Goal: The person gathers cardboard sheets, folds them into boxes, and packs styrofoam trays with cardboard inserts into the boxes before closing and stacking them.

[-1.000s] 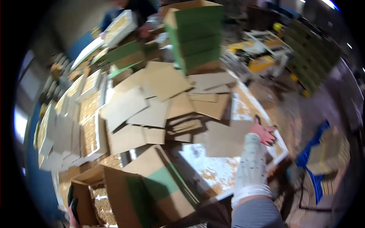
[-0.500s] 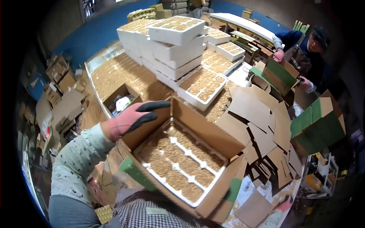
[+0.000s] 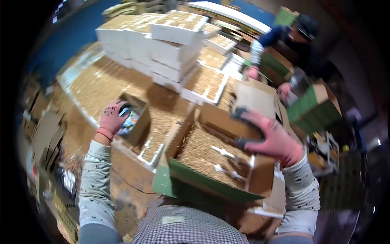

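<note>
My left hand [image 3: 113, 117], in a pink glove with dark fingertips, reaches over the small cardboard box [image 3: 140, 129]. Its fingers are apart at the colourful packets [image 3: 130, 122] inside. To the right, my right hand [image 3: 276, 138], gloved alike and slightly blurred, hovers with thumb and fingers spread over the far right side of the large open carton [image 3: 215, 185]. That carton is brown inside and green outside. In it lies a white tray with white crossbars [image 3: 223, 152], filled with tan, shaving-like material [image 3: 195, 152].
White foam trays [image 3: 174, 55] stand stacked on the table, which is strewn with tan shavings [image 3: 105, 85]. Loose cardboard sheets [image 3: 254, 97] lie at the right. Across from me, a co-worker [image 3: 280, 40] in pink gloves handles a green carton [image 3: 276, 65]; another green carton [image 3: 315, 107] stands nearby.
My left hand has moved from the large carton's rim to the small box. My right hand has come up from the lower right to above the large carton. The view has shifted.
</note>
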`<state>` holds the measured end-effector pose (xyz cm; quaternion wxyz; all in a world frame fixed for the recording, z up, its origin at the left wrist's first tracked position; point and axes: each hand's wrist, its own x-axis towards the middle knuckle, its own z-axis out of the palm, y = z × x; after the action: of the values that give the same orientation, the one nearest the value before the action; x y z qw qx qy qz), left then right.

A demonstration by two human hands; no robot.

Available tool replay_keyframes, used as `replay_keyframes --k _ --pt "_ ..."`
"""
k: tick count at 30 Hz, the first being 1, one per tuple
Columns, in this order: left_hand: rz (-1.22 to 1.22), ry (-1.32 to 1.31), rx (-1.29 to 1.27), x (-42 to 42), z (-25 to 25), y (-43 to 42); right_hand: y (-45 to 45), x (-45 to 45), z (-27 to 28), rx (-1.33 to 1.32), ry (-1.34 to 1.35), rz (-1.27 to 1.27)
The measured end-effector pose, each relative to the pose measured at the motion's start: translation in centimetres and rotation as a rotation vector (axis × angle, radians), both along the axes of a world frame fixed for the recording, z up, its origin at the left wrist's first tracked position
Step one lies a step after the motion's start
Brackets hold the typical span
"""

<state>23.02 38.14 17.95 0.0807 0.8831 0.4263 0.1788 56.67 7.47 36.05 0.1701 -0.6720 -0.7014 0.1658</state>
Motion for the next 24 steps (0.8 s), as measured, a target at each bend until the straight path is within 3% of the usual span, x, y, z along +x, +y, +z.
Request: replay_keyframes --k 1,3,4,5,7,9,10,11,12,13,14,16,18,19,20,22,24 --pt "-0.057 0.181 -0.055 1.2 -1.1 1.2 -1.3 1.5 0.6 0.128 0.067 -0.071" --pt "-0.025 0.246 -0.092 1.9 -7.0 4.8 -5.5 2.7 1.1 0.295 0.531 -0.303" --pt "0.042 0.319 -0.159 2.6 -6.8 4.9 -7.8 3.7 1.3 0.355 0.726 -0.393" --pt "0.017 0.2 -0.057 2.2 -7.8 6.0 -10.5 5.0 0.7 0.373 0.708 -0.48" --pt "0.036 -0.051 -0.137 3.2 -5.8 5.6 -16.7 6.7 -1.1 0.33 0.543 -0.695" --pt "0.093 0.215 -0.027 0.1 -9.0 10.6 -24.9 11.5 -6.7 0.235 0.362 -0.915" --pt "0.088 0.352 0.019 -1.7 -10.8 13.9 -27.6 11.9 -8.6 0.227 0.425 -1.002" --pt "0.031 0.456 0.099 -1.8 -8.7 11.9 -31.5 13.6 -12.9 0.15 0.333 -1.171" --pt "0.034 0.503 0.157 -3.3 -11.4 15.2 -34.9 15.1 -17.7 0.024 0.219 -1.254" --pt "0.011 0.506 0.19 -4.1 -11.3 15.8 -37.0 15.2 -20.4 -0.286 0.135 -1.283" --pt "-0.044 0.428 0.248 -4.8 -10.5 16.0 -38.4 15.1 -22.7 -0.398 0.191 -1.21" --pt "0.181 0.267 0.217 -1.8 -3.1 10.5 -42.1 14.8 -29.9 -0.258 0.061 -1.462" --pt "0.068 -0.223 0.303 -1.0 2.2 5.6 -42.5 13.9 -30.2 -0.493 -0.211 -1.656" --pt "-0.187 -0.74 0.096 2.6 4.8 -0.7 -43.3 13.7 -30.9 -0.445 -0.24 -1.621" --pt "-0.382 -0.811 -0.063 6.2 7.3 -7.0 -45.5 14.8 -33.9 -0.283 -0.22 -1.465" --pt "-0.91 0.138 0.218 11.8 13.2 -16.6 -42.6 13.3 -33.0 -0.703 -0.139 -1.992" --pt "-0.884 0.456 0.095 14.8 16.9 -20.1 -47.4 16.5 -39.9 0.081 0.099 -1.661"
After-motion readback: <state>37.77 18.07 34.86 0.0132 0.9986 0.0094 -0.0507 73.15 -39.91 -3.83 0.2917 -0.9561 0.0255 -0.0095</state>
